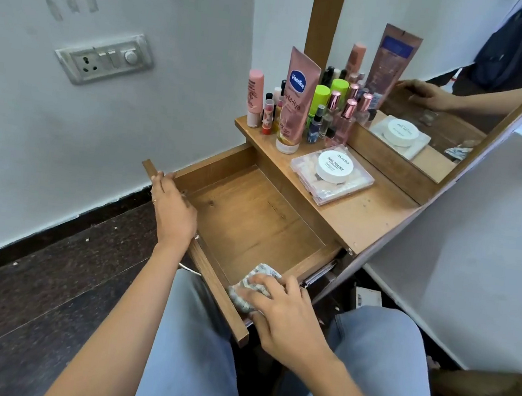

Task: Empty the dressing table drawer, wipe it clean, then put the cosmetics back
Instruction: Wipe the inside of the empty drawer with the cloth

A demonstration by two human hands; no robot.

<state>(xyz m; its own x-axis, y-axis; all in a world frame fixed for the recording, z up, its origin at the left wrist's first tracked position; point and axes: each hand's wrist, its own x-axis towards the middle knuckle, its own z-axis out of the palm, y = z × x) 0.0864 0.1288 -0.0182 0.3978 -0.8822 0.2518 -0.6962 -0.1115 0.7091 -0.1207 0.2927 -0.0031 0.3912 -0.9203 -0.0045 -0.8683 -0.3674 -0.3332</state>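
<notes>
White-walled corner. Drawer pulled out, bare; cosmetics parked on tabletop at 1 o'clock. Left hand grips the front, steadying; right hand presses cloth at 6 o'clock.

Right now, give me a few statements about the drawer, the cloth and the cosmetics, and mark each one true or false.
1. The drawer is pulled out and has no cosmetics in it. True.
2. The right hand presses a patterned cloth into the drawer's near right corner. True.
3. The left hand holds the Vaseline tube. False: it rests on the drawer's front panel, and the tube stands on the tabletop.
4. The white nail polish tub lies in the drawer. False: it sits on a clear flat case on the tabletop.
5. The bottles stand clustered at the tabletop's left end, by the mirror. True.
</notes>
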